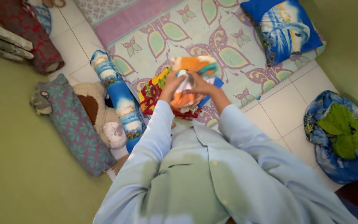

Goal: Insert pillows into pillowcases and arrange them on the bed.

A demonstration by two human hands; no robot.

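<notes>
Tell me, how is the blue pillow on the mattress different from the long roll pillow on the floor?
The blue pillow is square and plump; the roll pillow is long and tube-shaped. The blue pillow lies on the butterfly mattress at its far corner; the roll pillow lies on the tiled floor along the mattress edge, next to a plush toy. Both have blue picture covers, and neither hand touches them.

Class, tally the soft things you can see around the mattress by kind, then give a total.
Square pillows: 2 (blue, teal patterned)
Bolsters: 2 (blue scenic, red)
Plush toys: 1
Bundled cloths: 2 (orange one in both hands, blue-green)
Total: 7
</notes>
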